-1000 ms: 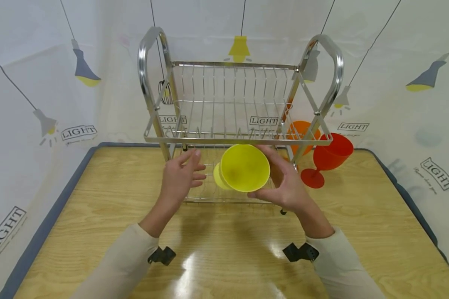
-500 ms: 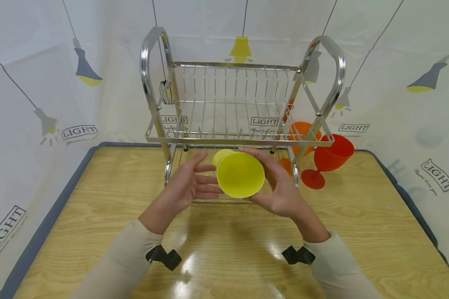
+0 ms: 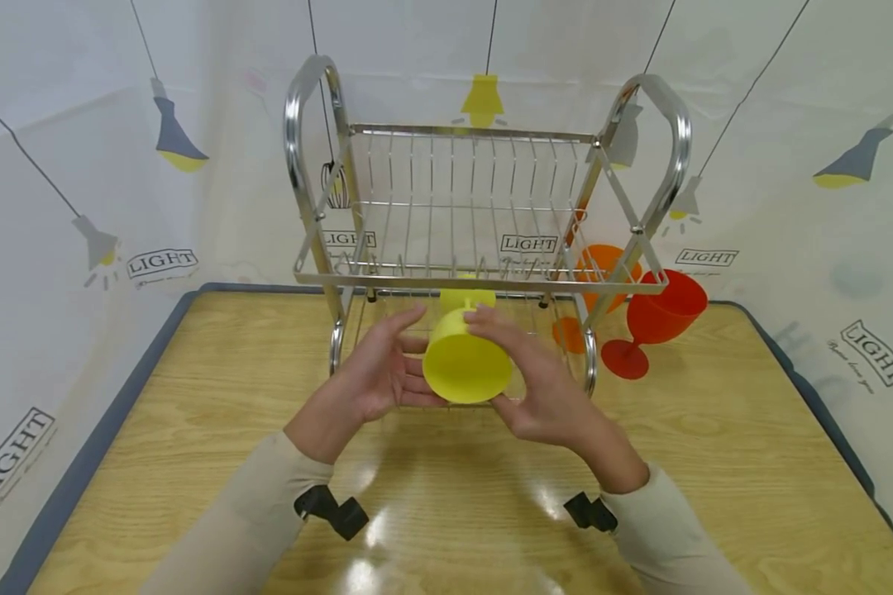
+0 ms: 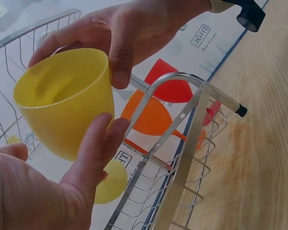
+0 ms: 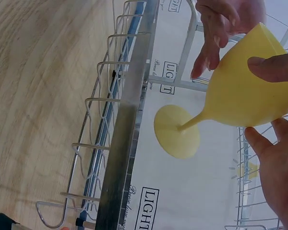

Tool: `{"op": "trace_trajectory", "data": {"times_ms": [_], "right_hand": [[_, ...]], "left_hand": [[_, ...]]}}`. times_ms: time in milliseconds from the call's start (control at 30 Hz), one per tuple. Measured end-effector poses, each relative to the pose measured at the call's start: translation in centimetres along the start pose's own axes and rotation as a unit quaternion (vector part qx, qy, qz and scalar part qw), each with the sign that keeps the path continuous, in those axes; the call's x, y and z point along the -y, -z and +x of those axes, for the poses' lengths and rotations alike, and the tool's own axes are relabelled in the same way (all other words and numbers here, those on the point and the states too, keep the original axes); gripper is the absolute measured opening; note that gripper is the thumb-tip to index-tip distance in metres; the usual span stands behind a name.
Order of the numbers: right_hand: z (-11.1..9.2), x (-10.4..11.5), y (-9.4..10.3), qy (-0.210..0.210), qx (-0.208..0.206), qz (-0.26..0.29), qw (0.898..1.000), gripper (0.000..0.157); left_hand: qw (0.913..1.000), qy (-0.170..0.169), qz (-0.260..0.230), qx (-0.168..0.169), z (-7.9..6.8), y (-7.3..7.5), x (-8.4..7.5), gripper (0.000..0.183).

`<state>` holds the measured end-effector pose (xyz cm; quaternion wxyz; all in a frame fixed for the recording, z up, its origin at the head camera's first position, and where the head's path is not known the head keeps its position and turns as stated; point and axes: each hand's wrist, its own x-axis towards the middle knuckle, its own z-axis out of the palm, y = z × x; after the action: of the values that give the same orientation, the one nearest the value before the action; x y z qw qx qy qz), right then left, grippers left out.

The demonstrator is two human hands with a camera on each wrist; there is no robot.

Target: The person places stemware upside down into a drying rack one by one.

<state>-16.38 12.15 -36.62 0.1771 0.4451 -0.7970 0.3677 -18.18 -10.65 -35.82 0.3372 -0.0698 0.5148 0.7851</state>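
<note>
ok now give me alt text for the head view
A person's right hand holds a yellow goblet tipped over, mouth toward the viewer, the left hand close beside it. Ahead is a two-tier metal dish rack on a wood-grain table, with a red goblet and an orange goblet by its right end.

- You have a yellow goblet (image 3: 465,364): rounded bowl, thin stem, flat round foot.
- It's tipped sideways in your right hand (image 3: 546,390), mouth toward you, foot away.

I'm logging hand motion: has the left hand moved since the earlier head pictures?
Yes: against the metal rack in the head view, the left hand has shifted rightward, toward the yellow goblet.
</note>
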Motion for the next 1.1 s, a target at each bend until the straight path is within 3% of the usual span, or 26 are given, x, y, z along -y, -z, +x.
{"op": "trace_trajectory", "data": {"times_ms": [400, 667, 933, 1100], "right_hand": [[-0.4, 0.2, -0.1, 0.01, 0.008, -0.027, 1.0, 0.072], [-0.7, 0.2, 0.1, 0.001, 0.025, -0.03, 0.999, 0.071], [-1.0, 0.3, 0.8, -0.036, 0.055, -0.031, 0.997, 0.081], [-1.0, 0.5, 1.4, -0.064, 0.078, -0.03, 0.994, 0.09]], "left_hand": [[0.9998, 0.013, -0.011, 0.011, 0.7, -0.4, 0.3, 0.079], [0.9995, 0.003, -0.029, 0.013, 1.1, -0.6, 0.8, 0.066], [0.9945, -0.002, -0.1, 0.03, 1.0, -0.8, 1.4, 0.062], [0.9889, -0.026, -0.145, 0.022, 0.9, -0.8, 1.7, 0.059]]}}
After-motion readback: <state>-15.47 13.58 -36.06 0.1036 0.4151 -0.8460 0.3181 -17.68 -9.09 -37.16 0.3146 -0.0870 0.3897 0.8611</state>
